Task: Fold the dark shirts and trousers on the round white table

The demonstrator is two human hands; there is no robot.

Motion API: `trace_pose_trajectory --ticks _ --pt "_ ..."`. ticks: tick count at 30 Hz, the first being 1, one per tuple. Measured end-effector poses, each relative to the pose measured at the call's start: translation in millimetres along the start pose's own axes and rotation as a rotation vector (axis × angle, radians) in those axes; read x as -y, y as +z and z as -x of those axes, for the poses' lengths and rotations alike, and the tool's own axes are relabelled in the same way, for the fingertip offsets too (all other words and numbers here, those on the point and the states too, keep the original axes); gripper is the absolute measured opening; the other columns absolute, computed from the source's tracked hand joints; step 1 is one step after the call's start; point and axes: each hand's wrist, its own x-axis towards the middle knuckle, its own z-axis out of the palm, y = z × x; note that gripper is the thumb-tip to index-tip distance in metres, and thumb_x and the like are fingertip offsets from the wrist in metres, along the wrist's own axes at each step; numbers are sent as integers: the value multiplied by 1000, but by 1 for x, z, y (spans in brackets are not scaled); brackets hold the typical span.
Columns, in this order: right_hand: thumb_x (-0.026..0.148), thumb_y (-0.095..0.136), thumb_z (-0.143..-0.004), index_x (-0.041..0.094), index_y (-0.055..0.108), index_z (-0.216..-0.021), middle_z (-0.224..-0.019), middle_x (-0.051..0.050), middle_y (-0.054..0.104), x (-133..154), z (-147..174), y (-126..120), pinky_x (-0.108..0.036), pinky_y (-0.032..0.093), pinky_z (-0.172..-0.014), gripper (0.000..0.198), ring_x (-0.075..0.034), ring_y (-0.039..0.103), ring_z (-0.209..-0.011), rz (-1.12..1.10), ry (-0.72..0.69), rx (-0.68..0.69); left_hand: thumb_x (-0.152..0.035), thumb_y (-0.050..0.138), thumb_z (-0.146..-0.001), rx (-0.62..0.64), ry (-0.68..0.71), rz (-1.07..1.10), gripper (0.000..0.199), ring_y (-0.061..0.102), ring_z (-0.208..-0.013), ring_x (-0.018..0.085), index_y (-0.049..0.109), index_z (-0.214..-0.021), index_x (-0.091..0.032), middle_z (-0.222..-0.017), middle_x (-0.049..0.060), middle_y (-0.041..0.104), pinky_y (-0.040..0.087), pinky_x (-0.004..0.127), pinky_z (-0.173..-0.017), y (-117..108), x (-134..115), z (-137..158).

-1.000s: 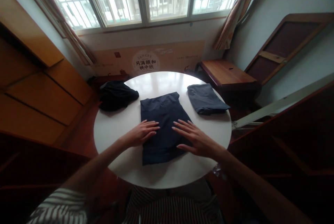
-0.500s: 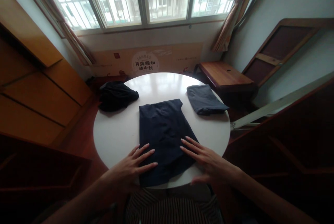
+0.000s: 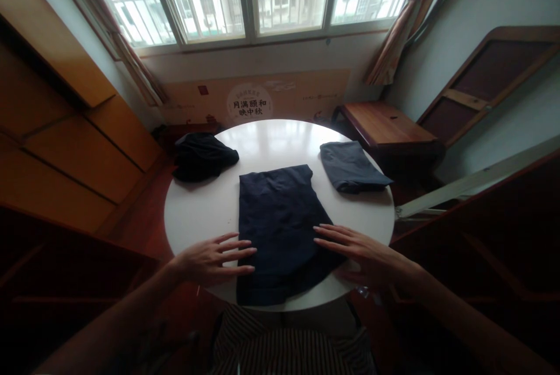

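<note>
A dark navy piece of folded cloth [image 3: 280, 229], perhaps a garment, lies flat on the round white table [image 3: 196, 217] in front of me. At its left edge, my left hand [image 3: 214, 258] rests with fingers stretched out, the tips over the fabric. My right hand [image 3: 354, 249] is at the opposite edge, fingers extended onto the cloth and its thumb in shadow. Neither hand grips anything. The near edge of the cloth lies close to the table's rim.
A crumpled black cloth [image 3: 203, 156] sits at the table's far left. At the far right lies a folded grey-blue cloth [image 3: 353, 167]. Beyond the table stand a low wooden table [image 3: 389, 121] and a wall under barred windows. A wooden cabinet [image 3: 87, 153] is on the left.
My left hand has slid left, from on the cloth to its edge. My right hand has shifted slightly outward. The cloth's lower right part looks spread wider. The whole view has shifted slightly.
</note>
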Motion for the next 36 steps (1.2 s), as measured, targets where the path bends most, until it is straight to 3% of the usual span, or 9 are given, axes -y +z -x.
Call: trace_pose_trajectory --ticks 4,9,12,15,17,20,22,28,36 --pt "10 56 -80 27 36 -154 -159 -6 35 -19 4 3 -49 32 -118 79 -25 32 -147 -24 -43 -34 -7 48 -96 -9 8 90 58 41 -142 19 46 -145 -38 -150 1 49 25 45 -123 2 -2 -24" --pt "9 49 -83 27 57 -139 -147 -7 53 -37 -4 13 -52 28 -118 60 -24 37 -144 -119 -47 -101 -18 42 -101 -90 -74 442 38 57 -128 23 61 -133 -24 -133 11 64 38 44 -116 14 3 -49" --pt "18 49 -90 23 68 -123 -128 -8 68 -38 -20 7 -50 37 -113 38 -26 57 -128 -310 96 -252 -32 54 -97 -386 -375 746 26 69 -95 23 71 -109 -16 -101 11 74 55 35 -89 27 14 -52" --pt "41 57 -91 19 72 -108 -102 -9 76 -41 -47 -4 -43 54 -92 32 -26 71 -95 -571 367 -491 -48 66 -88 -824 -821 1041 35 65 -70 18 70 -86 -13 -74 3 68 54 28 -66 36 33 -57" --pt "54 60 -88 16 71 -110 -98 -9 75 -47 -69 -12 -40 57 -84 45 -26 71 -90 -798 446 -588 -53 70 -83 -1023 -978 1241 41 65 -74 19 70 -92 -13 -78 4 69 55 30 -69 37 46 -64" --pt "50 81 -70 17 65 -121 -109 -9 73 -57 -101 -18 -41 55 -91 63 -27 69 -100 -1042 394 -560 -51 76 -78 -1166 -1013 1405 49 68 -91 23 67 -110 -14 -92 6 72 57 35 -84 32 62 -75" --pt "40 89 -59 17 66 -119 -107 -8 74 -64 -118 -20 -43 54 -93 68 -27 69 -99 -1090 397 -568 -46 80 -75 -1211 -1000 1418 54 67 -98 24 64 -118 -18 -101 6 72 57 37 -91 26 70 -80" --pt "40 83 -63 17 68 -111 -98 -5 75 -92 -151 -18 -45 55 -91 56 -25 70 -92 -1011 478 -718 -34 77 -79 -1274 -1036 1378 51 69 -98 22 56 -123 -20 -107 6 71 58 37 -92 20 98 -85" --pt "38 78 -64 15 51 -130 -99 -9 72 -125 -151 -4 -44 58 -85 75 -26 70 -89 -854 607 -602 -31 82 -74 -1093 -1267 1398 51 70 -84 22 54 -113 -14 -94 9 69 59 38 -82 32 120 -82"
